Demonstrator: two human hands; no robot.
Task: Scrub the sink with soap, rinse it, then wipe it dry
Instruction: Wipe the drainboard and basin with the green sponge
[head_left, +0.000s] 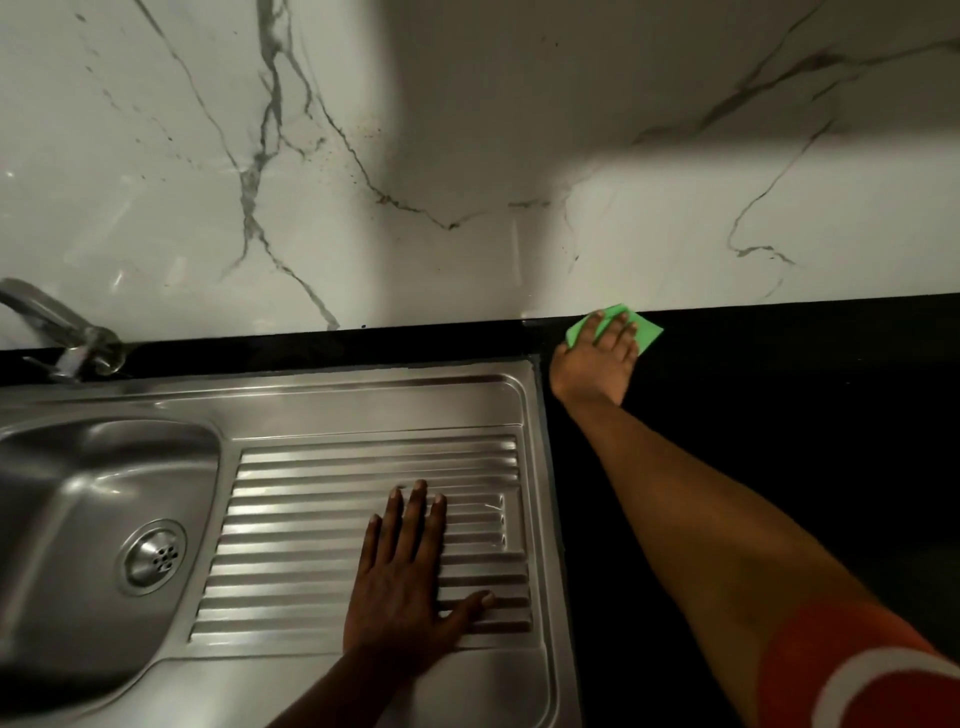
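Fingers (617, 332) of your right hand (595, 364) lie flat on the green cloth (648, 333), pressing it to the black desk (779, 415) by the far wall (467, 156). Your left hand (402, 587) rests flat, fingers straight, on the drainboard (363, 462) right of the sink (62, 499).

The sink (363, 395) is set into the countertop (779, 415), which is met at the back by the wall (467, 156). The basin (67, 493) is placed at the left, with the drain (153, 556) in its bottom, and the drainboard (337, 478) is found to its right. The tap (62, 332) is mounted behind the basin. The left hand (405, 577) is laid flat on the drainboard. Right of the sink, at the back of the countertop beside the wall, a pad (647, 332) is partly covered by the right hand (597, 358).
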